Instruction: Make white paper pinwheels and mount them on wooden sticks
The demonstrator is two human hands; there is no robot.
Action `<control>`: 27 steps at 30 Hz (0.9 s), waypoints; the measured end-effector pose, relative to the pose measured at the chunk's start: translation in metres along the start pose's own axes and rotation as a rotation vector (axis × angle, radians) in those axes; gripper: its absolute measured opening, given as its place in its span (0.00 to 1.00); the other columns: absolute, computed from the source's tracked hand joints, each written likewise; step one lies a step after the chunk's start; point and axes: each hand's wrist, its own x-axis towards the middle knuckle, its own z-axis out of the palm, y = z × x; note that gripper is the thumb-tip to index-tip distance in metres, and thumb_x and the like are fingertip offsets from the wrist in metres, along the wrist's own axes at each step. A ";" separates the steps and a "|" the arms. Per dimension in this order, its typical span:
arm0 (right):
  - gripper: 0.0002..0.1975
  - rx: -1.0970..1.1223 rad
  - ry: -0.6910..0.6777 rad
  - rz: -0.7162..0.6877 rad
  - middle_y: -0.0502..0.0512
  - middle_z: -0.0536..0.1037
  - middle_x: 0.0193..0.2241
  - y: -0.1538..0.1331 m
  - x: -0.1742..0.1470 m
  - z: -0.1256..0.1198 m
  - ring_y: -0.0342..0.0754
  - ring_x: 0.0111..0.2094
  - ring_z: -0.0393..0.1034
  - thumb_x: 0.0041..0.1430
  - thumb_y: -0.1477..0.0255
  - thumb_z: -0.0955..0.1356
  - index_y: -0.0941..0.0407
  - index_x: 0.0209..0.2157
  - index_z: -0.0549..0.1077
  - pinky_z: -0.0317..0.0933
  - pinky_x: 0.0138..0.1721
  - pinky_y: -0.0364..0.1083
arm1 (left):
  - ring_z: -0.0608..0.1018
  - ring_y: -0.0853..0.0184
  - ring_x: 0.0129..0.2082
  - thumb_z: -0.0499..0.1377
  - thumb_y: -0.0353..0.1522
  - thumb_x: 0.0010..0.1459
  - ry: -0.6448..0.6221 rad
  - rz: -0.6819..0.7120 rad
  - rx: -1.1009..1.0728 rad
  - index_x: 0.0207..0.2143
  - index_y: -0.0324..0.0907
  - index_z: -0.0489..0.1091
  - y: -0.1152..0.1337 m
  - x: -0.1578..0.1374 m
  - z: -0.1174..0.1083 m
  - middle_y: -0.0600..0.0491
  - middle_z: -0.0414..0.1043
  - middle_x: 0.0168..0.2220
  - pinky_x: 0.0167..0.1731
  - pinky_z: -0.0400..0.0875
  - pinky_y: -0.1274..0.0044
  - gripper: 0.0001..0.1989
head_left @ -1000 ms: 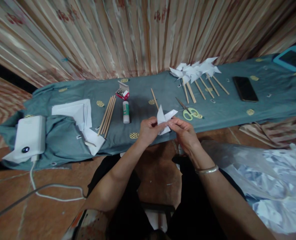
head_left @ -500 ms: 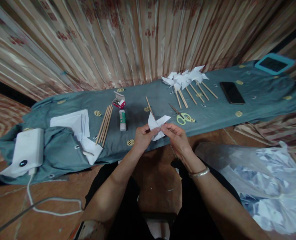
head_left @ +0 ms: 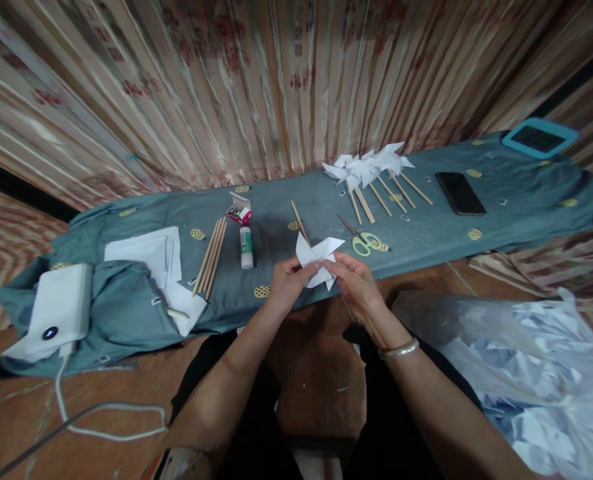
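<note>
Between my two hands is a white paper pinwheel [head_left: 318, 252], its blades folded toward the middle. My left hand [head_left: 290, 283] grips its left side, with the thumb near the centre. On the other side, my right hand [head_left: 355, 280] pinches the paper close to the centre with thumb and fingers. A single wooden stick [head_left: 300, 222] lies just behind the pinwheel; whether it is joined to it, I cannot tell. Scissors with green handles [head_left: 366, 243] lie right of my hands. To the left stand a glue stick [head_left: 246, 248] and a small open box of metal pins [head_left: 239, 210].
Several wooden sticks [head_left: 210, 258] and white paper sheets [head_left: 149, 253] lie left, near a white power bank [head_left: 61, 307] with a cable. Finished pinwheels [head_left: 369, 168] lie at the back, beside a phone [head_left: 460, 193] and a blue-framed tablet [head_left: 540, 138]. A plastic bag [head_left: 526, 373] of paper pieces sits lower right.
The pinwheel has turned a little toward me and more of its blades show. My right thumb has shifted onto its centre. The whole view has tilted slightly.
</note>
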 end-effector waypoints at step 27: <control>0.16 -0.054 0.025 -0.037 0.42 0.71 0.13 -0.011 -0.002 0.006 0.39 0.18 0.62 0.29 0.65 0.80 0.54 0.16 0.72 0.57 0.24 0.40 | 0.67 0.73 0.21 0.66 0.40 0.45 0.008 0.176 0.211 0.25 0.38 0.78 -0.003 0.002 -0.002 0.57 0.71 0.20 0.24 0.61 0.79 0.13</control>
